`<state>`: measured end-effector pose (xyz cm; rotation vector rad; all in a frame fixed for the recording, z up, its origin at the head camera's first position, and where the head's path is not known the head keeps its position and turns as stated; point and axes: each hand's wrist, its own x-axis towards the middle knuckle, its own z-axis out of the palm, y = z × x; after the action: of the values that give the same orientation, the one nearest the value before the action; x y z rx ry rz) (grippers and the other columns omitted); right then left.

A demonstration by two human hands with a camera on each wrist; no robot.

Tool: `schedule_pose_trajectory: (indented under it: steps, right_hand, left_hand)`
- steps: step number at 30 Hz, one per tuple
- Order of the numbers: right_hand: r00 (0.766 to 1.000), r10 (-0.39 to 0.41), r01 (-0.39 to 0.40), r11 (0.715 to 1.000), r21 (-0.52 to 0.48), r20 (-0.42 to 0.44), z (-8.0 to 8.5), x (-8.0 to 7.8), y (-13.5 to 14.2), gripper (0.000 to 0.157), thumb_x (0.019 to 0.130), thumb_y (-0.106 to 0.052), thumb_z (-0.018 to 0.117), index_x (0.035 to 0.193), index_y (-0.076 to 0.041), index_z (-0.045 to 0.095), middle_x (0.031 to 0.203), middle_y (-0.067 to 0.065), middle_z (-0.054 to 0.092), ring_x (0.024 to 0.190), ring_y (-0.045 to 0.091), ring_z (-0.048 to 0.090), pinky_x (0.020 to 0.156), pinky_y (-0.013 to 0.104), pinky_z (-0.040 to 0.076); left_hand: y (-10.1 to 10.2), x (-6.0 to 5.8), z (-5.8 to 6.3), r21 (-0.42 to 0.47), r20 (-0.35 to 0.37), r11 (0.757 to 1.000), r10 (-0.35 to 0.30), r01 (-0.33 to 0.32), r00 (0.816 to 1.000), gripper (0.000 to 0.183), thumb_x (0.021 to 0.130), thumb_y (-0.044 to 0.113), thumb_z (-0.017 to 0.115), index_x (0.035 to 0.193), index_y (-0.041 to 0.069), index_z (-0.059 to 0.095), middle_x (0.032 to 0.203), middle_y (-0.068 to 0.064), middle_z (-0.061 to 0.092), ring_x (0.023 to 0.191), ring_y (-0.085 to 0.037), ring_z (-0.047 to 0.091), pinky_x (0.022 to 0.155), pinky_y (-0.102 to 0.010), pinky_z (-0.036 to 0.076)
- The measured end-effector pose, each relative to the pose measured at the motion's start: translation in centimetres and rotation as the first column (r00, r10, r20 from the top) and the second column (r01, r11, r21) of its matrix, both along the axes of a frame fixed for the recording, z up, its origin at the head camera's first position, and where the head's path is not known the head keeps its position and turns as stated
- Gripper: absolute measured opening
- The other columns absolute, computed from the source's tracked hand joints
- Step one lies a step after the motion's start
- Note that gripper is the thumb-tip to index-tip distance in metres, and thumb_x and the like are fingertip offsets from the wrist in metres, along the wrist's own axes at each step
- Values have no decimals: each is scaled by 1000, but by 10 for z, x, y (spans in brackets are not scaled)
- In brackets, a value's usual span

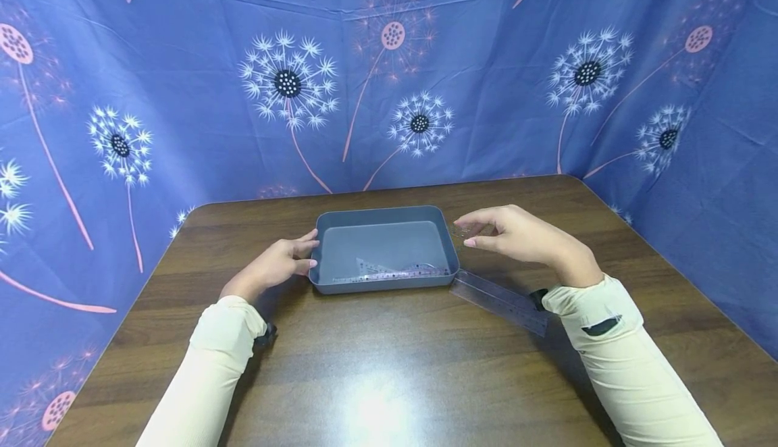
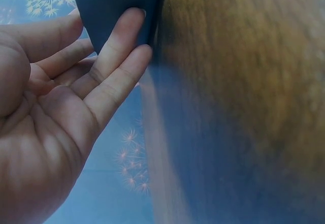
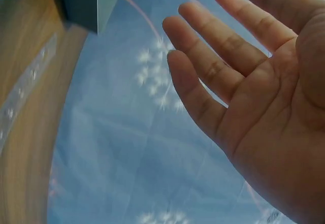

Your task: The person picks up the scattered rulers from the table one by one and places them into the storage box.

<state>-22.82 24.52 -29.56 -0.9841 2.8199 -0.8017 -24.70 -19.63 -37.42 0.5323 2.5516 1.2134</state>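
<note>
Grey tray [image 1: 383, 241] sitting flat on the wood-grain bench [image 1: 480, 386], open side up. Clear marked ruler [image 1: 398, 275] lying inside along the near wall, a clear pointed piece [image 1: 365, 267] showing beside it; full shape hard to make out.

Left hand [image 1: 270, 266] touching the tray's left end, fingers spreading and resting against the outer wall, thumb by the near corner.

Right hand [image 1: 519, 234] hovering just off the tray's right end, fingers spreading, thumb standing apart from the index; the palm is showing bare in the right wrist view. Something clear is showing faintly by those fingertips, too faint to identify.

Second clear strip [image 1: 500, 303] lying on the bench, slanting from near the tray's near right corner toward the right wrist. Blue dandelion-print cloth [image 1: 486, 48] hanging behind.
</note>
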Motion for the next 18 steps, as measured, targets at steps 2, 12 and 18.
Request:
schedule_pose_trajectory:
  steps: [2, 12, 18]
  right_hand:
    - [999, -48, 48, 999, -9, 1, 1, -3, 9, 37, 94, -19, 70, 130, -8, 65, 121, 6, 70, 107, 23, 67, 87, 43, 55]
    - [975, -221, 221, 975, 5, 40, -11, -25, 49, 37, 95, -18, 69, 128, -2, 63, 120, 18, 69, 113, 35, 64, 94, 52, 51]
    - [967, -255, 253, 965, 68, 28, -23, -31, 63, 39, 94, -18, 70, 127, 1, 63, 121, 22, 67, 112, 40, 63, 93, 55, 50]
  left_hand:
    - [0, 0, 0, -3, -1, 1000, 1, -1, 1000, 54, 99, 5, 58, 147, -10, 38, 162, -18, 20, 109, -33, 67, 104, -49, 46]
    - [-1, -2, -2, -11, -20, 1000, -4, 4, 1000, 54, 99, 5, 59, 146, -10, 39, 162, -19, 21, 111, -32, 66, 105, -49, 45]
    - [-1, -2, -2, -11, -22, 1000, -3, 3, 1000, 54, 98, 5, 59, 146, -10, 40, 162, -19, 21, 109, -32, 67, 104, -49, 45]
